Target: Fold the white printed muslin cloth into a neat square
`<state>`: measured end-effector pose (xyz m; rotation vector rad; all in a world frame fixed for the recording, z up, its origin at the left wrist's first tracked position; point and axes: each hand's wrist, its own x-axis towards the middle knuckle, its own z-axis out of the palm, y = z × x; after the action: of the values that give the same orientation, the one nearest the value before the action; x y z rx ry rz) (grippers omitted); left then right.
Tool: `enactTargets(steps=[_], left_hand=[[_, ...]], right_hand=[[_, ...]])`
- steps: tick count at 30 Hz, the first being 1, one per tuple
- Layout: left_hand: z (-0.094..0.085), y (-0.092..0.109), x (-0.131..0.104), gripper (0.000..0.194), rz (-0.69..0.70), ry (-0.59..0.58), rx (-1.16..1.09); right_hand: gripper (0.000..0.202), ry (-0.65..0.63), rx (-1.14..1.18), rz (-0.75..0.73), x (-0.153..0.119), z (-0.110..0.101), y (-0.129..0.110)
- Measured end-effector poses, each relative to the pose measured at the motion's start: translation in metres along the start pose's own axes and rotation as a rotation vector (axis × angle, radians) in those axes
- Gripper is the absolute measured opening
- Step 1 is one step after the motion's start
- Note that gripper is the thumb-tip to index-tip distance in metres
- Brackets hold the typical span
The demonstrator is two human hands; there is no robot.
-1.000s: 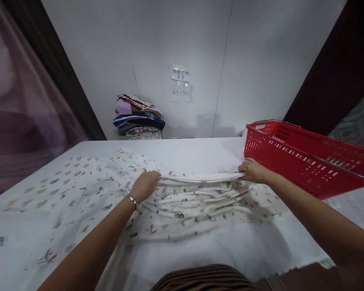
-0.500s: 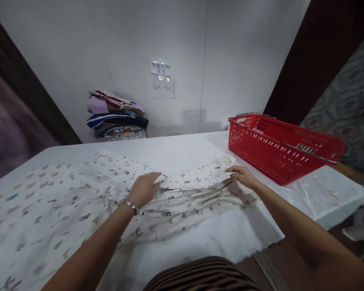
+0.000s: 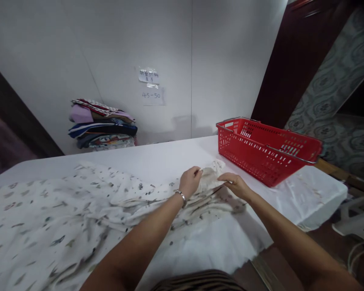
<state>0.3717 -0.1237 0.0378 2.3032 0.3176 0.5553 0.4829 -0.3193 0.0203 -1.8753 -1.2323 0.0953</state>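
Two-handed pinch on patterned cloth (image 3: 118,204).
Left hand (image 3: 190,182) (bracelet (image 3: 181,197) at the wrist) and right hand (image 3: 237,186) reach forward, just apart, each clamped on bunched fabric; the rest spreads leftward across the white table (image 3: 176,152).

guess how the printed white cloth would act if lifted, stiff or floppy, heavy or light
The printed white cloth is probably floppy: it lies in loose folds. Its fine creases suggest thin fabric, so perhaps light for its size. Spread across the table, it may drag rather than rise at once.
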Motion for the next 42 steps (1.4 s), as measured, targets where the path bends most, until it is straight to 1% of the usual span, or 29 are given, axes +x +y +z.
enactTargets(steps=[1, 3, 7, 9, 12, 16, 18, 20, 23, 24, 26, 28, 31, 34, 37, 39, 42], left_hand=[[-0.003, 0.003, 0.004, 0.022, 0.006, 0.026, -0.047], [-0.005, 0.011, 0.007, 0.021, 0.049, 0.018, -0.120], [0.007, 0.021, -0.002, 0.022, 0.119, -0.076, -0.187], [0.012, 0.022, -0.008, 0.024, 0.105, -0.085, -0.227], [0.012, 0.022, -0.014, 0.027, 0.088, -0.079, -0.289], [0.010, 0.021, -0.016, 0.029, 0.101, -0.075, -0.313], [0.011, 0.020, -0.016, 0.028, 0.108, -0.065, -0.333], [0.012, 0.018, -0.016, 0.028, 0.115, -0.061, -0.354], [0.014, 0.017, -0.016, 0.029, 0.115, -0.051, -0.388], [0.014, 0.017, -0.017, 0.029, 0.117, -0.044, -0.404], [0.013, 0.018, -0.017, 0.028, 0.123, -0.031, -0.433], [0.012, 0.020, -0.018, 0.027, 0.121, -0.023, -0.463], [0.011, 0.022, -0.017, 0.027, 0.113, -0.026, -0.480], [0.011, 0.021, -0.016, 0.027, 0.126, -0.027, -0.457], [0.011, 0.020, -0.015, 0.028, 0.136, -0.036, -0.424], [0.010, 0.018, -0.016, 0.028, 0.145, -0.048, -0.373], [0.005, 0.012, -0.018, 0.033, 0.131, -0.034, -0.155]], right_hand=[[0.021, -0.023, -0.001, -0.034, -0.001, 0.000, -0.004], [0.021, -0.026, 0.023, -0.068, 0.000, 0.001, -0.014], [0.016, 0.093, 0.107, -0.020, 0.011, 0.005, -0.027], [0.016, 0.154, 0.136, 0.013, 0.016, 0.007, -0.028], [0.018, 0.237, 0.189, 0.037, 0.020, 0.009, -0.027], [0.020, 0.244, 0.267, 0.024, 0.021, 0.011, -0.028], [0.021, 0.239, 0.304, 0.039, 0.022, 0.012, -0.028], [0.029, 0.227, 0.348, 0.076, 0.023, 0.013, -0.027], [0.055, 0.187, 0.417, 0.122, 0.024, 0.013, -0.025], [0.060, 0.174, 0.444, 0.132, 0.025, 0.013, -0.024], [0.064, 0.150, 0.502, 0.147, 0.026, 0.013, -0.023], [0.060, 0.145, 0.542, 0.155, 0.027, 0.013, -0.023], [0.045, 0.168, 0.544, 0.150, 0.027, 0.013, -0.025], [0.031, 0.171, 0.507, 0.124, 0.027, 0.013, -0.027], [0.024, 0.147, 0.437, 0.099, 0.027, 0.011, -0.028], [0.021, 0.162, 0.348, 0.065, 0.027, 0.007, -0.029], [0.018, 0.271, 0.193, -0.018, 0.029, -0.001, -0.030]])
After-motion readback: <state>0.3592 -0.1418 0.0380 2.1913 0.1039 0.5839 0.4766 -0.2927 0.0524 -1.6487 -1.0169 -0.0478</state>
